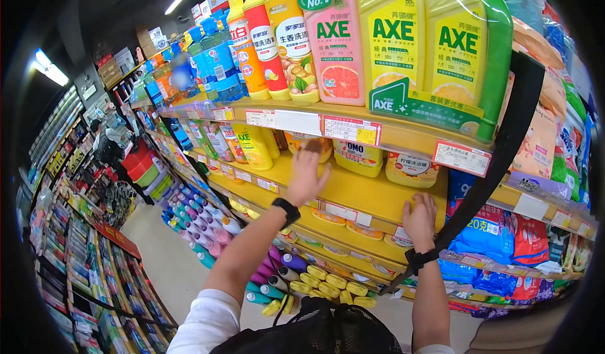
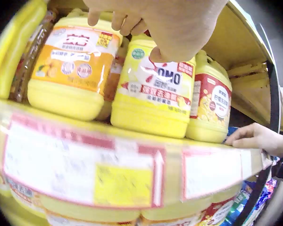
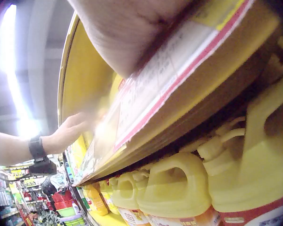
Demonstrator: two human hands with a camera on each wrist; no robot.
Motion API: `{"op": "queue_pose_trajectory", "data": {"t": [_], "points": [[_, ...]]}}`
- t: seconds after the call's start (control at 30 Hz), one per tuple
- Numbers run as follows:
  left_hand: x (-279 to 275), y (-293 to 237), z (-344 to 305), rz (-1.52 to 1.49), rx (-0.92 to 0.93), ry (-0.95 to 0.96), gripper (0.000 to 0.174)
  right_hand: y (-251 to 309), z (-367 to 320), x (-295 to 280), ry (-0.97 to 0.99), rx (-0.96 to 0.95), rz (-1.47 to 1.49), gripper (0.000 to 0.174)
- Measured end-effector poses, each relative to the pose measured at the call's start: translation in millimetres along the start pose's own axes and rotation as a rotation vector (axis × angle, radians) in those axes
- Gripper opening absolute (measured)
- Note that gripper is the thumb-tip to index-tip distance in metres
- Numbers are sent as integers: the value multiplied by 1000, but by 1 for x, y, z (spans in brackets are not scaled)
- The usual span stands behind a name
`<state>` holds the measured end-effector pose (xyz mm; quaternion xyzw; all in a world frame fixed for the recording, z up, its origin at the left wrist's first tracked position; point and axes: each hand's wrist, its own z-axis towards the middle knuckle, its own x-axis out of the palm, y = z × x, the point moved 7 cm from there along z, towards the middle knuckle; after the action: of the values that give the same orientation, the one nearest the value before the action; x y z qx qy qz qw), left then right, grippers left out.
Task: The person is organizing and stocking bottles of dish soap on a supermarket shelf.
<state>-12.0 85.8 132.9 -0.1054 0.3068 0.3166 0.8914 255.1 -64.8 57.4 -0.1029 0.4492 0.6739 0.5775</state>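
Note:
My left hand (image 1: pixel 307 174) reaches into the second shelf, fingers loosely extended in front of a large yellow jug with an orange label (image 2: pixel 75 68). From the left wrist view, its fingers hang over the tops of that jug and the OMO detergent jug (image 2: pixel 153 96). A red-and-white-labelled dish soap jug (image 2: pixel 212 101) stands just to the right. My right hand (image 1: pixel 420 218) rests on the front edge of the yellow shelf (image 1: pixel 378 193), below that jug, holding no bottle. Price tags (image 2: pixel 85 165) line the shelf lip.
AXE bottles (image 1: pixel 394 39) stand on the shelf above, and a small yellow AXE bottle (image 1: pixel 252 147) stands left of my left hand. A black strap-like upright (image 1: pixel 504 152) borders the shelf on the right. Bagged goods (image 1: pixel 482 234) lie beyond it. Bottles (image 1: pixel 208 222) crowd the lower left.

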Motion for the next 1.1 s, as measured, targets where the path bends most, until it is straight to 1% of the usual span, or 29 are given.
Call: {"op": "queue_pose_trajectory", "data": {"t": [0.03, 0.13, 0.2, 0.23, 0.27, 0.37, 0.4, 0.5, 0.53, 0.73, 1.1], "points": [[-7, 9, 11, 45, 1, -39, 52, 0, 0, 0, 1, 4, -3, 23], [-13, 36, 38, 165, 32, 0, 52, 1, 1, -1, 3, 5, -14, 23], [-10, 54, 53, 178, -20, 83, 51, 0, 1, -1, -5, -1, -21, 23], [-9, 57, 60, 184, -43, 124, 50, 0, 1, -1, 0, 5, -18, 23], [-13, 55, 65, 163, 19, 101, 44, 0, 1, -1, 4, 11, -14, 23], [2, 71, 77, 105, 87, 222, 41, 0, 1, 0, 0, 10, -12, 22], [0, 68, 85, 82, 81, 255, 40, 0, 1, 0, -3, 6, -14, 22], [-9, 56, 101, 125, 74, 256, 38, -1, 1, 0, -7, 2, -10, 22], [-3, 64, 100, 155, 102, 233, 42, 0, 1, 0, -2, 8, -8, 22], [15, 88, 100, 135, 74, 355, 46, -1, 1, 1, -4, 8, -10, 23], [17, 85, 105, 183, 77, 415, 48, -2, 0, 1, -4, 4, -14, 22]]}}
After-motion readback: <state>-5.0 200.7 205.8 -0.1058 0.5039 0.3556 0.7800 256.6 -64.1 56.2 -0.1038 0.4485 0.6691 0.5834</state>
